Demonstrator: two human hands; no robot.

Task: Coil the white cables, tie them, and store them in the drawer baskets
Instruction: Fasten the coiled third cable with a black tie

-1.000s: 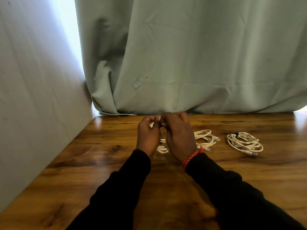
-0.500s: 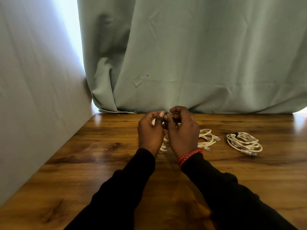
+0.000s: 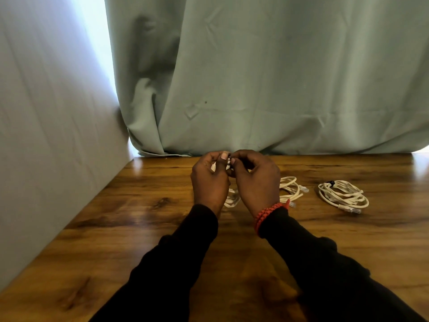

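Note:
Both hands are raised together over the wooden table (image 3: pixel 144 228). My left hand (image 3: pixel 210 180) grips a bundle of white cable (image 3: pixel 232 201) whose loops hang below it. My right hand (image 3: pixel 255 182) pinches a small dark tie at the top of that bundle, thumb to thumb with the left. Most of the bundle is hidden behind the hands. A loose white cable (image 3: pixel 291 189) lies just right of my right hand. Farther right a coiled white cable (image 3: pixel 341 195) with a dark tie rests on the table.
A grey-green curtain (image 3: pixel 278 89) hangs along the table's back edge. A pale cloth-covered wall (image 3: pixel 46 135) borders the left side. No drawer or basket is in view.
The hands have stayed in place, fingers shifting slightly at the top of the bundle. The cables on the table have not moved.

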